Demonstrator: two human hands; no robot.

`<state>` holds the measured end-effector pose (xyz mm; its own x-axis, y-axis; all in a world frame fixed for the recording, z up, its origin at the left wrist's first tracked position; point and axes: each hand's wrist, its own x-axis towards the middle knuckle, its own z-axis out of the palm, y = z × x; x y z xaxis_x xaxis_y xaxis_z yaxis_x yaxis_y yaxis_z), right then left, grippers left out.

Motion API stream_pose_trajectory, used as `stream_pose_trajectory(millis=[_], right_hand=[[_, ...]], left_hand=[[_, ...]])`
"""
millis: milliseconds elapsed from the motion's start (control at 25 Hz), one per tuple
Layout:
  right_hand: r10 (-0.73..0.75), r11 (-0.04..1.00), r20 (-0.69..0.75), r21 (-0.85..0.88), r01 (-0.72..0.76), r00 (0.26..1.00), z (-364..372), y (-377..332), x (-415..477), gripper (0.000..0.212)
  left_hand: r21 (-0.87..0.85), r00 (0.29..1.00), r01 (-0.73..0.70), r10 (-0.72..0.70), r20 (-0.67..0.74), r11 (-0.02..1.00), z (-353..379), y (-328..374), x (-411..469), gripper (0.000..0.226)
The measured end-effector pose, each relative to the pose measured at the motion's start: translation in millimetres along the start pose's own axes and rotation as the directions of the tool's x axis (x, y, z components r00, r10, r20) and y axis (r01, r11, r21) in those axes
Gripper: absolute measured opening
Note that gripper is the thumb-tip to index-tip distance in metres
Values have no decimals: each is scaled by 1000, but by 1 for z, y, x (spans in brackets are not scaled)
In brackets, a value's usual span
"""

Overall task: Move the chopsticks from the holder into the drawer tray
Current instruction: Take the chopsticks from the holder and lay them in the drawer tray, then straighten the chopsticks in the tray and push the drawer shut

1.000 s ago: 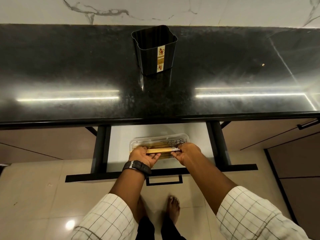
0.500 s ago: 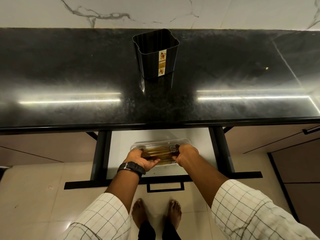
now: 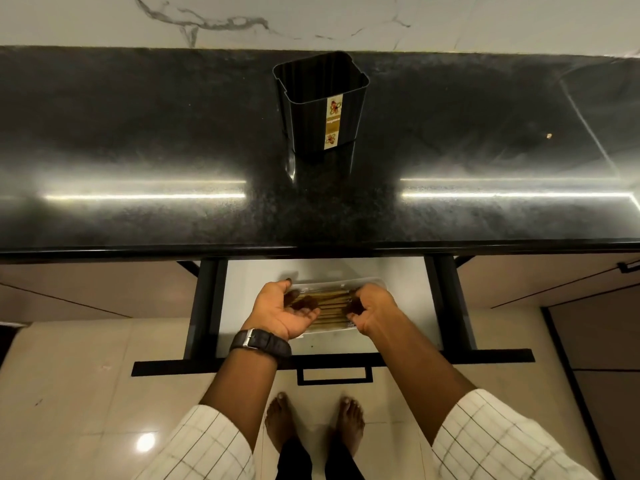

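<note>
- Left hand (image 3: 282, 311): palm up, fingers curled loosely over the left ends of the chopsticks; dark watch (image 3: 261, 342) on the wrist; checked sleeve at the near left edge. Grip on any stick: cannot tell.
- Chopsticks (image 3: 330, 306): wooden bundle lying flat, lengthwise left to right, inside the tray, between the two hands; both ends partly hidden by fingers.
- Tray (image 3: 332, 282): clear plastic, shallow, resting on the pale floor of the drawer; only the far rim and a strip of the near edge visible past the hands.
- Drawer (image 3: 408, 306): pulled out below the counter edge, black side rails left and right, black front with a rectangular handle at the near side.
- Holder (image 3: 320, 102): black ribbed container with a vertical gold label, upright on the black counter (image 3: 138, 140), well apart from the drawer, on the far side; no sticks visible above its rim.
- Right hand (image 3: 372, 308): knuckles up, fingers bent down onto the right ends of the chopsticks, touching them; firm clamp or light rest: cannot tell.
- Bare feet on the tiled floor, near centre, below the drawer front.
</note>
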<state>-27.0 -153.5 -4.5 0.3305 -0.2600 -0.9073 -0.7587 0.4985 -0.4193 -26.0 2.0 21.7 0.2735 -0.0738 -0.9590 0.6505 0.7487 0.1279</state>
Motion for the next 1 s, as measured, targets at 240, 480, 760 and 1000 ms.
stream_pose_trajectory(millis=[240, 480, 760, 1000], right_hand=[[-69, 943, 22, -325, 72, 997, 2, -9, 19, 16], [-130, 940, 66, -309, 144, 989, -11, 2, 24, 24], [-284, 956, 236, -10, 295, 929, -60, 2, -49, 21], [-262, 925, 469, -128, 358, 843, -107, 31, -84, 37]], left_hand=[[166, 999, -30, 33, -11, 986, 4, 1, 20, 29], [140, 993, -110, 104, 47, 984, 2, -6, 14, 23], [120, 926, -205, 154, 344, 971, -26, -22, -29, 41], [228, 881, -171, 45, 471, 959, -82, -53, -50, 40]])
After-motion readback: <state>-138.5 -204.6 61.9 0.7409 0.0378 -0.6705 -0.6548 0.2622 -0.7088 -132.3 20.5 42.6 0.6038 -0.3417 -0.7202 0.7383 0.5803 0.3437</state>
